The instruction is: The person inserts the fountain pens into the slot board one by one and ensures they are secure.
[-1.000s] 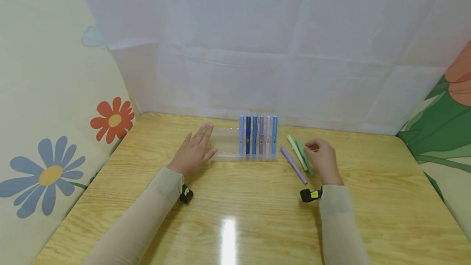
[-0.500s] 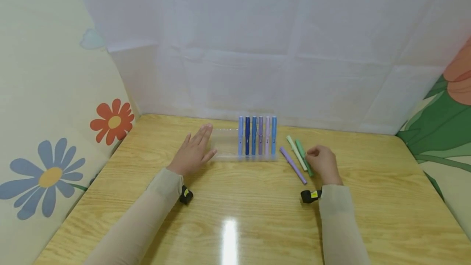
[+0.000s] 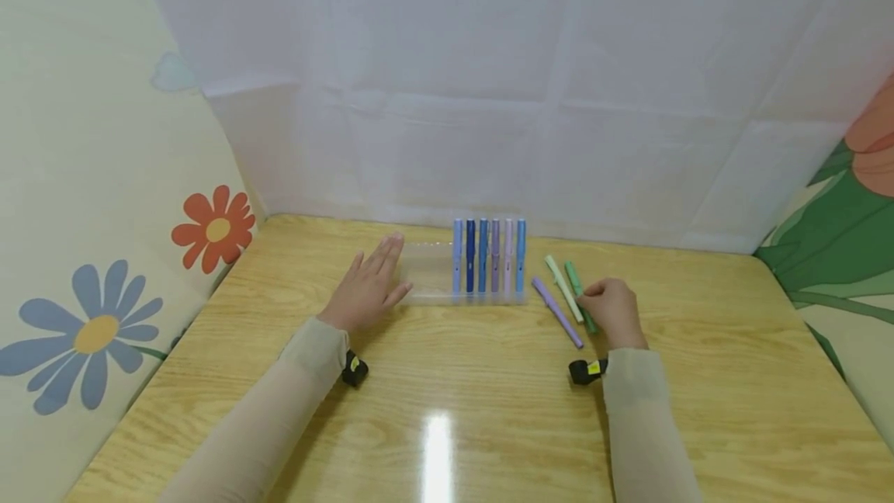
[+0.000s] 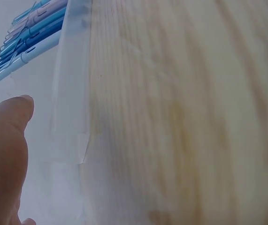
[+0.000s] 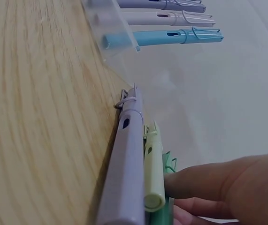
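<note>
A clear pen rack (image 3: pixel 427 270) stands at the back middle, with several blue and purple pens (image 3: pixel 483 256) upright side by side in its right half. My left hand (image 3: pixel 366 289) rests at the rack's left end, fingers straight and thumb out along its front; the left wrist view shows the thumb (image 4: pixel 11 112) before the clear panel. My right hand (image 3: pixel 615 309) pinches a green pen (image 3: pixel 573 276) lying on the table, its thumb (image 5: pixel 195 180) against the barrel. Left of that pen lie a pale green pen (image 3: pixel 563 288) and a lilac pen (image 3: pixel 556 312). The right fingertips are partly hidden.
The wooden table (image 3: pixel 475 379) reaches back to a white cloth (image 3: pixel 447 99) hanging behind it. Flower-patterned panels (image 3: pixel 98 254) flank the left and right sides. A black wrist camera (image 3: pixel 587 372) sits by each sleeve cuff.
My right hand has come down slightly and its fingers have closed onto the green pen, whose upper end has shifted a little right from the pale green pen. The left hand stays put.
</note>
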`<action>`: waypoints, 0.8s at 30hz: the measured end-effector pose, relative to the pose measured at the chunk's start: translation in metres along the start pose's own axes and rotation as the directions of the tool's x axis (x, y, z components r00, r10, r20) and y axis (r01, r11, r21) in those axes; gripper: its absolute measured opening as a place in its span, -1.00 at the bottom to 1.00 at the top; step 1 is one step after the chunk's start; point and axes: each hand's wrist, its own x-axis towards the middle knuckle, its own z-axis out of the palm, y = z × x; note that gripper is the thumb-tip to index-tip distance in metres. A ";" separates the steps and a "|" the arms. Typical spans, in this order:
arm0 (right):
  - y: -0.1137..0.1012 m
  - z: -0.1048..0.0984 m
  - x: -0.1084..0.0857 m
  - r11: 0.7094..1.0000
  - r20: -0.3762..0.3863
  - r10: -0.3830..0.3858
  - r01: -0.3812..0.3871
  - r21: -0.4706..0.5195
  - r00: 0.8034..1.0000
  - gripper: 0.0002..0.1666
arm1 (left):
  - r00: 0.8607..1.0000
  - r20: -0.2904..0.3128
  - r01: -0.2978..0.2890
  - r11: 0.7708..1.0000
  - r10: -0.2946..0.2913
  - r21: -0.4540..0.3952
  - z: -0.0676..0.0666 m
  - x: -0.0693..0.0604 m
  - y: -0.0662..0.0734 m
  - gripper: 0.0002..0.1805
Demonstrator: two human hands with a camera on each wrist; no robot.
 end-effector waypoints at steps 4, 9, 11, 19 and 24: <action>-0.001 0.001 0.001 1.000 -0.003 0.000 0.000 -0.011 1.000 -0.71 | 1.000 0.005 0.004 1.000 -0.004 0.003 0.000 0.002 -0.001 -0.10; -0.002 0.001 0.002 1.000 -0.009 -0.004 0.004 -0.009 1.000 -0.73 | 1.000 0.007 0.008 1.000 -0.008 0.009 0.000 0.002 -0.002 -0.09; -0.001 0.001 0.002 1.000 -0.010 -0.001 0.001 -0.006 1.000 -0.74 | 1.000 0.008 0.007 1.000 -0.007 0.012 0.000 0.003 -0.002 -0.09; -0.002 -0.001 -0.001 1.000 0.005 0.013 -0.013 -0.001 1.000 -0.74 | 1.000 0.014 0.005 1.000 -0.005 0.007 0.000 0.003 -0.001 -0.10; -0.001 -0.003 -0.001 1.000 0.014 0.025 -0.025 -0.004 1.000 -0.72 | 1.000 0.008 0.004 1.000 -0.004 0.019 0.001 0.003 -0.002 -0.10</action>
